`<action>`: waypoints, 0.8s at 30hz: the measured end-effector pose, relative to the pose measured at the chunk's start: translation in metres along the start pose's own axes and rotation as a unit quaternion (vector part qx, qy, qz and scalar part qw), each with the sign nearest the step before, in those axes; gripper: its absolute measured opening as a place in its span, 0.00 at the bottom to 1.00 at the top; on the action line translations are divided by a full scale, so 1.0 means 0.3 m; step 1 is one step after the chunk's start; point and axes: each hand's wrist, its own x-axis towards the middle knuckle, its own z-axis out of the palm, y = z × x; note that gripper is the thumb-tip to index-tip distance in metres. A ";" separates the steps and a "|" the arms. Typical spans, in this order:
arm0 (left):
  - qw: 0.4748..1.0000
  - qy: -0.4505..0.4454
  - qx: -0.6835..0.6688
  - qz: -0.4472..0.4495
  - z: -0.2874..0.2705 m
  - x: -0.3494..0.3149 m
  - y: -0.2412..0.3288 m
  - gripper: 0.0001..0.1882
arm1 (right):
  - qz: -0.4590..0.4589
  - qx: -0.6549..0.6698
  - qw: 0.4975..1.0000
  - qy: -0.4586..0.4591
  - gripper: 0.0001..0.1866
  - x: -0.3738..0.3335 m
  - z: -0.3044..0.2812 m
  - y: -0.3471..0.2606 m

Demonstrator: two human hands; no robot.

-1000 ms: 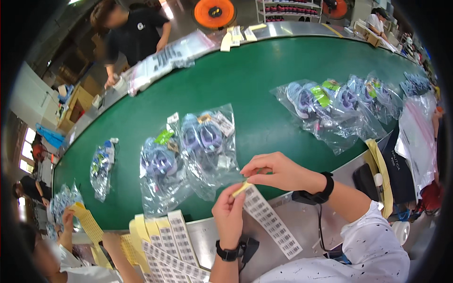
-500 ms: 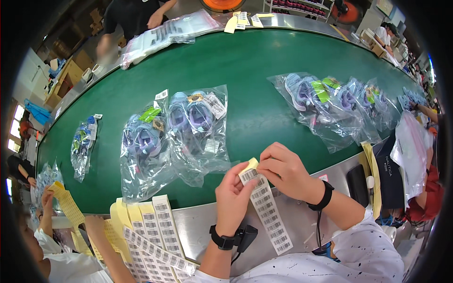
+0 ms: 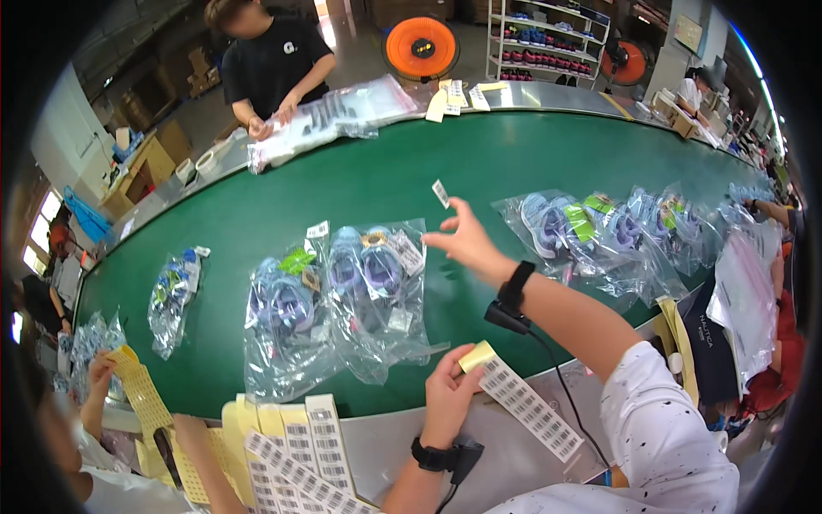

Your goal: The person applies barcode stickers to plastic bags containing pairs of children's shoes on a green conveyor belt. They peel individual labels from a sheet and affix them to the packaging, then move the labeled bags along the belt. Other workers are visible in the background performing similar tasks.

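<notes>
My left hand [image 3: 451,396] pinches the yellow-backed top end of a strip of barcode labels [image 3: 533,408], which slants down to the right over the table's metal edge. Further out, my right hand [image 3: 469,242] reaches over the green belt with a single small barcode sticker [image 3: 440,194] at the tip of its index finger; the thumb is spread away from it. Just left of that hand lies a clear bag with a pair of light blue shoes [image 3: 381,272]. Beside it is another bagged pair of blue shoes [image 3: 291,307] with a green tag.
More bagged shoes [image 3: 575,224] lie on the green belt [image 3: 342,188] to the right, and a smaller bag [image 3: 171,295] to the left. Barcode sheets [image 3: 324,437] overlap at the near edge. A co-worker at left holds yellow label sheets [image 3: 141,390]; another handles plastic bags [image 3: 342,111] across the belt.
My right hand has left the strip and moved forward over the belt, carrying one sticker. My left hand still holds the strip. The view has tilted up, showing more of the far side.
</notes>
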 end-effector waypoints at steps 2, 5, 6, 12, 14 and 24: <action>1.000 0.016 -0.004 0.003 -0.017 -0.006 0.003 0.20 | 0.048 0.042 0.998 -0.021 0.46 0.031 0.063 0.012; 0.999 0.030 -0.037 0.000 0.008 0.007 -0.013 0.19 | 0.099 0.113 0.989 0.020 0.43 0.123 0.051 0.130; 0.998 0.038 -0.047 0.000 0.006 0.006 -0.018 0.19 | 0.113 0.127 0.985 0.033 0.42 0.137 0.040 0.142; 0.996 0.044 -0.079 -0.004 0.009 0.014 -0.038 0.18 | 0.056 0.150 0.985 0.064 0.16 0.226 -0.074 0.131; 0.996 0.045 -0.071 -0.003 0.017 0.012 -0.028 0.18 | 0.136 0.171 0.976 0.016 0.13 0.261 -0.094 0.096; 0.996 0.055 -0.067 -0.002 0.051 0.015 -0.035 0.17 | 0.258 0.184 0.943 -0.105 0.05 0.278 -0.034 0.077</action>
